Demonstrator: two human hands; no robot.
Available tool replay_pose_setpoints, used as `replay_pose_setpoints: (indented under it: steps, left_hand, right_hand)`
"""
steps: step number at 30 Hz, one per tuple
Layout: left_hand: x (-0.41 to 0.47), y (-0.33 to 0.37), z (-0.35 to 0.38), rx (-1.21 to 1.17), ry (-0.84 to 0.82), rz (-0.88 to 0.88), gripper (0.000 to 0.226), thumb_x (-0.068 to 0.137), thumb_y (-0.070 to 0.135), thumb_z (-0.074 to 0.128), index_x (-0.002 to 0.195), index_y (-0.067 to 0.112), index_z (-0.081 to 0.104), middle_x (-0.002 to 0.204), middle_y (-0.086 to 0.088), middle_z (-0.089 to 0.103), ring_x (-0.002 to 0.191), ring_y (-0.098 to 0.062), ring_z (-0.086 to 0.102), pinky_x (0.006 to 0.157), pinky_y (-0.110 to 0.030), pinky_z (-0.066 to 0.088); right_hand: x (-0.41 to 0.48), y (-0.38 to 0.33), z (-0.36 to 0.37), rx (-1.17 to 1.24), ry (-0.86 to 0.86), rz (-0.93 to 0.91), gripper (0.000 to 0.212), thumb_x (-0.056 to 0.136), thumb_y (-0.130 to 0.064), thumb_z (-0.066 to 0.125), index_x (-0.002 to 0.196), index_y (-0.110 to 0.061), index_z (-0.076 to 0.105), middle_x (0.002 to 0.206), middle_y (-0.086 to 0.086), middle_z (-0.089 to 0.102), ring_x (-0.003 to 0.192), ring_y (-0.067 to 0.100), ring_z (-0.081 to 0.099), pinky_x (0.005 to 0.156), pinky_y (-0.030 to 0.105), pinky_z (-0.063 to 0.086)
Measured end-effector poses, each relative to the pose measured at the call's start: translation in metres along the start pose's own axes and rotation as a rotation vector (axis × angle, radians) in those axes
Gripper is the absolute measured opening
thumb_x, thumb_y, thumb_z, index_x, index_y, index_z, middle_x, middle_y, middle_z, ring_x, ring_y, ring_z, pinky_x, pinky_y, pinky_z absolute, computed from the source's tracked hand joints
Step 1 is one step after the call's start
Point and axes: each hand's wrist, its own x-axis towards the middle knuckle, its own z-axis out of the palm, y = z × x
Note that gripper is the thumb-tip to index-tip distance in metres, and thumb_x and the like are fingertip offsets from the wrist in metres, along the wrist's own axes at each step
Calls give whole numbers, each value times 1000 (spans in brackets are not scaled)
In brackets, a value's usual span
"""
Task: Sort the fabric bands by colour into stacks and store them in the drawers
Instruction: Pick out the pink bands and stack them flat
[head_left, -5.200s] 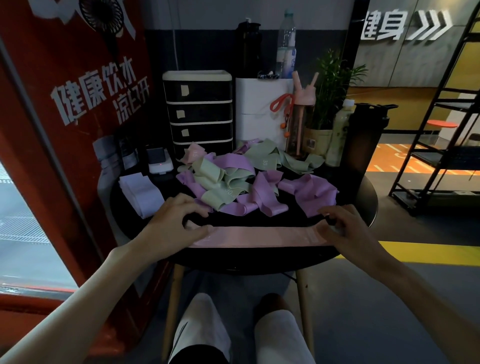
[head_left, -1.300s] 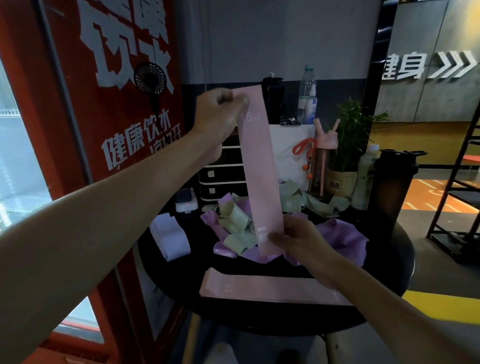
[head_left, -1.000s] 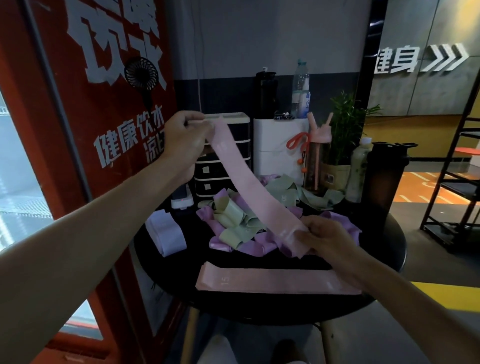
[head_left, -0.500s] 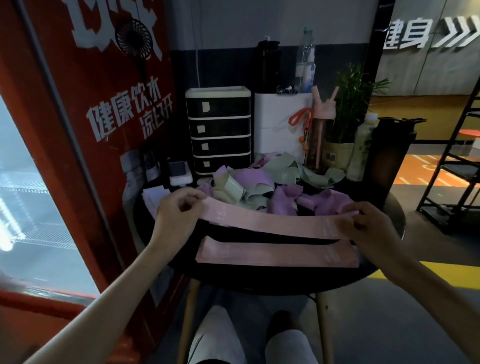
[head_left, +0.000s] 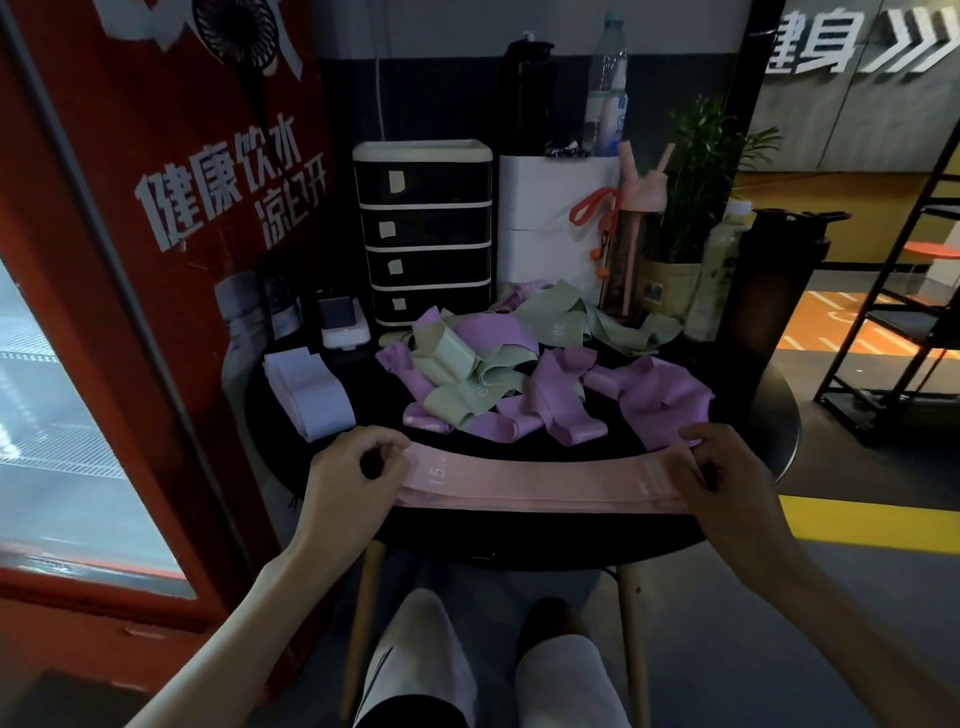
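In the head view, a long pale pink fabric band (head_left: 540, 480) printed with "15" stretches flat across the lower middle of the frame, just above the near rim of the round black table (head_left: 519, 543). The left hand (head_left: 353, 478) has its fingers curled round the band's left end, and the right hand (head_left: 727, 473) pinches the right end with thumb and fingers, so both hands are closed on the same band. Its long axis runs left to right, parallel to the table's near edge, and each hand is at one end, so neither is nearer. A thin pink strip (head_left: 545, 505) shows along the band's lower edge. It is probably another pink band lying on the table, which would make the held one nearly lined up over it, so the coming move looks like a straight lowering onto that stack. Beyond the hands, at the centre of the frame, lies a loose heap of purple and sage-green bands (head_left: 519, 384), unsorted. At centre left a folded stack of white bands (head_left: 309, 392) rests on the table. Behind the heap, in the upper middle, stands the black four-drawer unit with a cream frame (head_left: 423, 234), all drawers closed, on the left hand's side of centre.
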Motion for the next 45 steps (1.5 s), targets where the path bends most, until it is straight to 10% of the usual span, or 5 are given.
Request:
replay_pose_setpoints:
  steps: [19, 25, 31, 37, 45]
  left_hand:
    - [-5, -12, 3, 27, 13, 130, 26, 84, -5, 65, 84, 19, 73, 84, 10, 62, 88, -14, 60, 78, -23, 47]
    - [-7, -12, 4, 105, -131, 187, 23, 80, 38, 57, 91, 29, 74, 104, 11, 44, 106, -7, 44, 85, -4, 33]
    - [-5, -19, 4, 216, -199, 279, 25, 78, 48, 56, 88, 35, 75, 112, 26, 49, 110, -6, 43, 95, -39, 43]
    - [5, -8, 5, 200, -215, 239, 33, 77, 53, 47, 92, 38, 72, 111, 27, 46, 111, 1, 36, 97, -16, 29]
    - [103, 40, 40, 359, -175, 284, 49, 85, 48, 45, 122, 23, 64, 133, 4, 54, 127, -22, 44, 108, -42, 31]
  right_hand:
    - [-7, -3, -5, -8, 42, -1, 24, 88, -1, 63, 101, -20, 57, 64, 10, 44, 59, 18, 44, 51, 16, 35]
    - [-6, -5, -5, -119, 7, -64, 37, 83, 6, 67, 113, -14, 60, 104, -5, 40, 77, 8, 50, 69, 7, 43]
    - [-2, 11, -6, -442, -161, -290, 14, 81, -3, 73, 85, -16, 73, 100, -16, 55, 107, 19, 50, 91, 29, 37]
    - [-1, 5, -7, -358, -155, -277, 11, 82, -1, 70, 82, -12, 73, 96, -26, 51, 102, 7, 44, 90, 42, 43]
    - [56, -43, 0, -250, -129, -303, 9, 81, -8, 63, 80, -13, 71, 84, -19, 56, 94, -20, 43, 84, 15, 37]
